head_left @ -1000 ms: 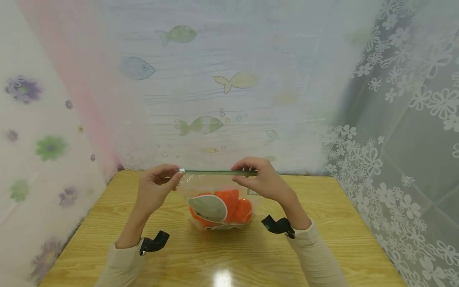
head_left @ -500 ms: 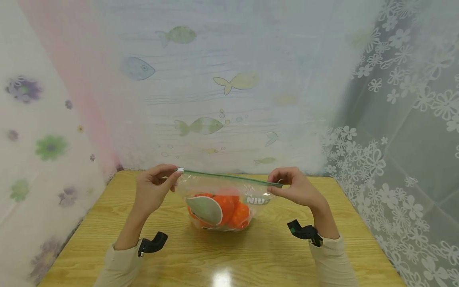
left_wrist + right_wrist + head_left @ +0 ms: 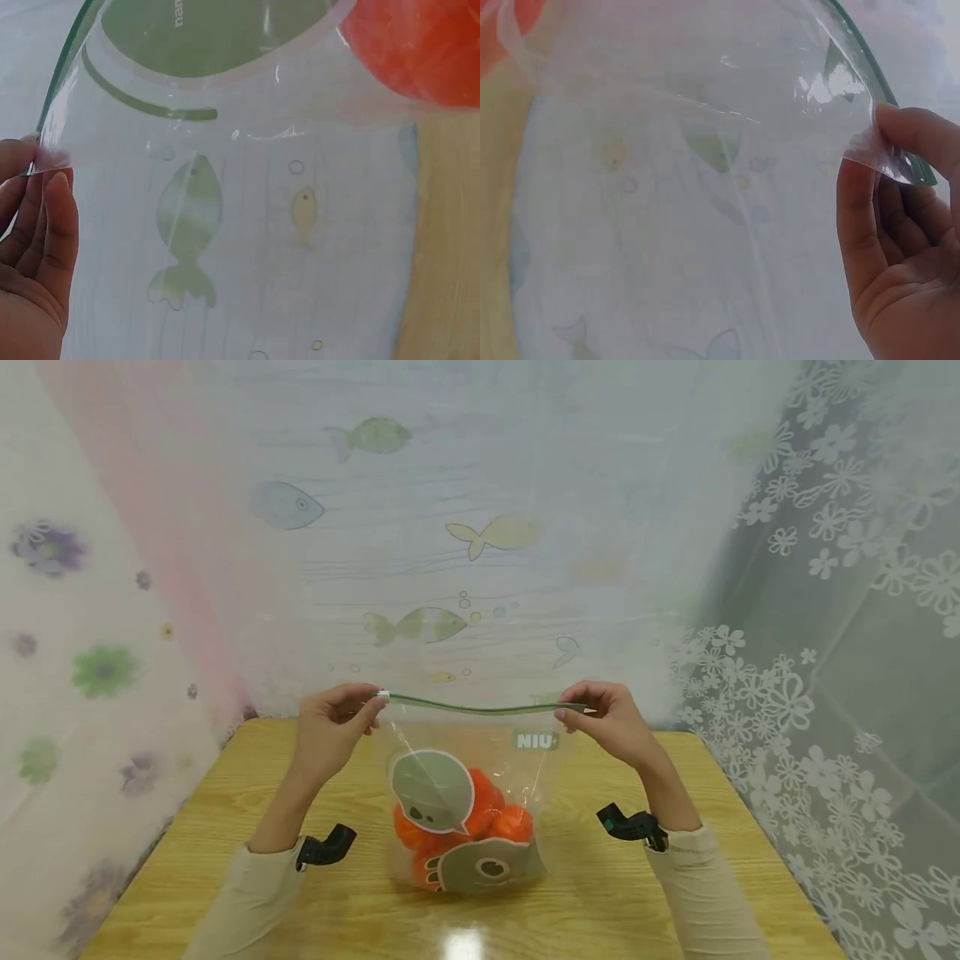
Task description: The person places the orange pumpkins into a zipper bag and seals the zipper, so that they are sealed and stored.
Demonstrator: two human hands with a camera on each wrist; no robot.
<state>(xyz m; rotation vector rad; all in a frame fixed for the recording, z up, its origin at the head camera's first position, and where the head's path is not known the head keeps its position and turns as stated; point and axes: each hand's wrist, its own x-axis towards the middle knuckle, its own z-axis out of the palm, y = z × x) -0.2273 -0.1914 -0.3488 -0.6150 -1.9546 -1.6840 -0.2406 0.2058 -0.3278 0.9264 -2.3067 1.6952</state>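
A clear zip bag (image 3: 465, 735) with a green zip strip (image 3: 480, 711) hangs between both hands, its lower end at the wooden table. Green cartoon prints and the letters NIU show on its front. Several orange-red objects (image 3: 483, 802) lie inside; their kind is unclear through the plastic. My left hand (image 3: 330, 731) pinches the top left corner at the white slider (image 3: 383, 695). At the top right corner, my right hand (image 3: 607, 722) pinches the strip's end between thumb and fingers. Both wrist views show the corners (image 3: 52, 154) held this way.
The wooden table (image 3: 300, 910) lies below, with a bright glare spot near its front. A curtain with fish drawings (image 3: 480, 527) hangs behind it. Flowered sheets stand at left and right. Each wrist carries a black camera mount (image 3: 326, 846).
My right hand has slid right along the zip strip to the right corner. Both hands have then risen a little, and the bag now hangs flatter, with more of its front print showing.
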